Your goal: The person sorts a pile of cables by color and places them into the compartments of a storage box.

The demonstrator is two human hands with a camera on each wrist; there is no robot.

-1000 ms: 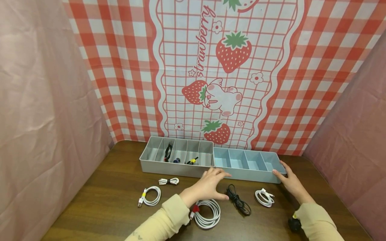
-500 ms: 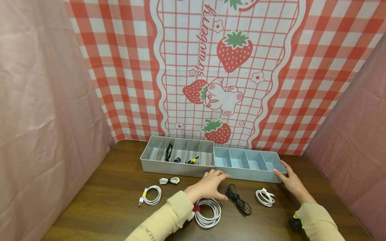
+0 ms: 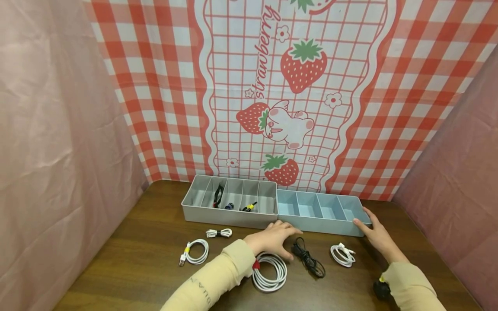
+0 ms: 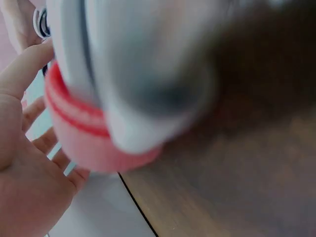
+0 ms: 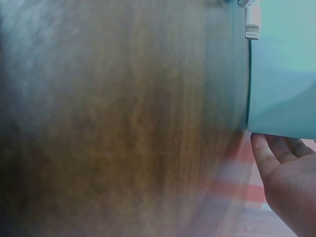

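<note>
A grey divided box (image 3: 229,216) and a light blue divided box (image 3: 319,224) stand end to end at the back of the table. My right hand (image 3: 379,237) holds the blue box's right end, thumb at the front corner and fingers along the end wall. The right wrist view shows those fingers (image 5: 276,150) against the wall. My left hand (image 3: 272,239) is spread with nothing in it, in front of where the boxes meet. Just below it lies a coiled white cable (image 3: 269,272) with a red tie, blurred and close in the left wrist view.
A black cable bundle (image 3: 309,259) and a white cable (image 3: 342,255) lie toward the right. Two white cables, one with a yellow tie (image 3: 196,252) and a smaller one (image 3: 218,233), lie left. Several small cables sit in the grey box. A black item (image 3: 381,288) is by the right sleeve.
My left hand has shifted slightly to the right and toward me, its fingers staying spread. The right hand keeps its place on the blue box, and the boxes look unmoved.
</note>
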